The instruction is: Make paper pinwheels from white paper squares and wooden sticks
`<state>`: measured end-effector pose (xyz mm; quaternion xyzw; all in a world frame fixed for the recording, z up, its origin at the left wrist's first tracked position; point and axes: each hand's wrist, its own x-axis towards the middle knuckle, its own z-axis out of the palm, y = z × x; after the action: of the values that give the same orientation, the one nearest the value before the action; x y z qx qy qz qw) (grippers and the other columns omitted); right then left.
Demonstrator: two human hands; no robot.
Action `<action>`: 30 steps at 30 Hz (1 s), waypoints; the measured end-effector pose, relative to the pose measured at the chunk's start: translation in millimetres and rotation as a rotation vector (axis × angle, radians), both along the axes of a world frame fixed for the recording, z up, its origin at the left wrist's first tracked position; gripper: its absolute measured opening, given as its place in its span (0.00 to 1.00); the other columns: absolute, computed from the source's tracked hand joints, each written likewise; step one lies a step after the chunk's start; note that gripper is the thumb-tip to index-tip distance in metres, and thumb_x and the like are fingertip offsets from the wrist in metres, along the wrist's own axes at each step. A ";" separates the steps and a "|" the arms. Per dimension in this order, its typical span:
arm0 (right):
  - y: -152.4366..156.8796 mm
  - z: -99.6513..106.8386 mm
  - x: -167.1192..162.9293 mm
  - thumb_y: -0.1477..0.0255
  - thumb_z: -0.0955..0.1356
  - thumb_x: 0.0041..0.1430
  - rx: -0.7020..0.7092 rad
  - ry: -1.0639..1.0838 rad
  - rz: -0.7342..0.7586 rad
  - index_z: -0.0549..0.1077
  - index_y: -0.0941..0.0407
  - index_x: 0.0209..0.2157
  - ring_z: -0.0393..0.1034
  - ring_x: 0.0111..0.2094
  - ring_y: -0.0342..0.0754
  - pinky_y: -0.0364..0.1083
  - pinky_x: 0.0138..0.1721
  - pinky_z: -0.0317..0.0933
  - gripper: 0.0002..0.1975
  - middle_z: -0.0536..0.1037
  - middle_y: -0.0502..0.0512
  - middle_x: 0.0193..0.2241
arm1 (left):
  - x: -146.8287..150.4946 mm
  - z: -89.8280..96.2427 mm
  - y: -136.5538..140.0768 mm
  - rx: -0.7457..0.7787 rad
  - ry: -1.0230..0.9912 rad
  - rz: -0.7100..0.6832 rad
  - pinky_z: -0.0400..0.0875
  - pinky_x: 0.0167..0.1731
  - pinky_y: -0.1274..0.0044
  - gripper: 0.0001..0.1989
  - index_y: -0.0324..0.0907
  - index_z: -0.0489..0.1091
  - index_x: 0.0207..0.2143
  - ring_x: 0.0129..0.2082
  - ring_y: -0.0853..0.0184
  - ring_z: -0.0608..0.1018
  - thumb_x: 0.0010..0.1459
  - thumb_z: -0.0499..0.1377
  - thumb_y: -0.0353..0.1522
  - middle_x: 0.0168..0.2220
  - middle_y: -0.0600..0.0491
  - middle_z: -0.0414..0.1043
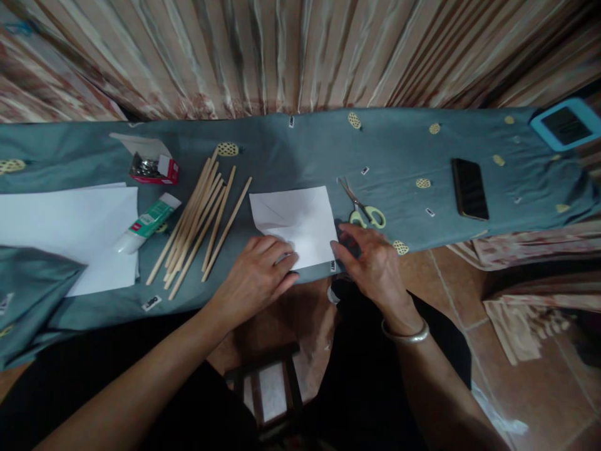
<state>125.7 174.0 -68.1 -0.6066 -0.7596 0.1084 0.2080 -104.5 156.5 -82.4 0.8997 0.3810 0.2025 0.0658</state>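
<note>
- striped curtain [282, 62] behind, long bench [399, 144] under a green pineapple-print cloth, tile floor [469, 288] below.
- paper [307, 219]: white piece, mid bench, close to the near edge, between both hands. crease lines on its left part.
- risk: paper could skew or crease in the wrong place if one hand presses harder than the other; cloth looks soft and wrinkly, so poor backing.
- risk: paper could slip off the near edge if pulled toward the body.
- risk: scissors [360, 205] just beyond the right fingers; a sideways swing could knock them.
- risk: sticks [190, 232] loose, fanned out left of the paper; left forearm could roll them if it drifts over.
- left hand [256, 269]: comes in from lower left, palm down, fingers curled over paper's near left corner, thumb along the near edge. grip: bent fingers on the paper, can't tell if pinched or just pressing.
- right hand [375, 263]: wrist bent inward, bangle [407, 337] on it, thumb tip at paper's right edge, index finger spread away toward the scissors. grip: open, thumb and index apart, nothing held.
- others: glue [149, 219] partly on sheets [70, 219] at left, red box [166, 172] lid up behind, phone [470, 188] and blue gadget [566, 125] far right.
</note>
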 end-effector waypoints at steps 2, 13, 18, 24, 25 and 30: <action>-0.9 -0.2 0.7 0.69 0.64 0.63 0.036 0.025 0.081 0.74 0.57 0.48 0.71 0.49 0.55 0.57 0.52 0.63 0.15 0.78 0.61 0.46 | 1.9 1.0 -0.7 0.005 0.021 0.018 0.67 0.37 0.68 0.07 0.38 0.70 0.41 0.39 0.60 0.74 0.60 0.57 0.31 0.40 0.47 0.74; -3.4 3.0 13.2 0.82 0.62 0.55 -0.233 0.351 0.265 0.74 0.50 0.50 0.63 0.60 0.50 0.58 0.61 0.57 0.24 0.70 0.55 0.57 | -4.7 4.4 -2.6 0.085 -0.087 0.017 0.70 0.36 0.71 0.05 0.37 0.72 0.37 0.34 0.64 0.77 0.61 0.56 0.26 0.35 0.49 0.77; -4.1 4.7 13.4 0.81 0.65 0.54 -0.351 0.469 0.314 0.75 0.50 0.48 0.61 0.61 0.51 0.58 0.61 0.56 0.21 0.69 0.55 0.58 | -12.9 3.8 -5.3 0.072 -0.103 0.038 0.71 0.37 0.71 0.06 0.38 0.72 0.38 0.35 0.65 0.77 0.60 0.56 0.26 0.37 0.49 0.77; -3.4 3.6 6.0 0.74 0.69 0.57 -0.352 0.631 0.253 0.79 0.51 0.38 0.70 0.53 0.49 0.55 0.55 0.64 0.08 0.77 0.54 0.49 | -14.3 6.9 -8.0 0.041 -0.107 0.016 0.71 0.38 0.70 0.06 0.37 0.72 0.38 0.37 0.63 0.77 0.59 0.57 0.26 0.38 0.48 0.77; -2.9 2.9 2.9 0.73 0.69 0.57 -0.347 0.651 0.237 0.79 0.51 0.37 0.71 0.51 0.49 0.55 0.54 0.65 0.07 0.78 0.54 0.47 | -13.3 7.3 -8.6 0.030 -0.094 0.011 0.71 0.37 0.70 0.06 0.37 0.72 0.37 0.37 0.63 0.77 0.59 0.56 0.26 0.38 0.48 0.77; -0.7 -3.0 -15.4 0.71 0.70 0.57 -0.307 0.661 0.184 0.79 0.52 0.36 0.75 0.40 0.47 0.49 0.44 0.70 0.06 0.81 0.52 0.37 | -7.2 5.9 -12.8 0.016 -0.078 0.013 0.71 0.38 0.68 0.07 0.37 0.71 0.41 0.38 0.60 0.77 0.60 0.56 0.27 0.39 0.47 0.77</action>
<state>110.3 173.3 -71.1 -0.4923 -0.6775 0.4293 0.3381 -111.7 143.8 -76.5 0.8892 0.3824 0.2409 0.0719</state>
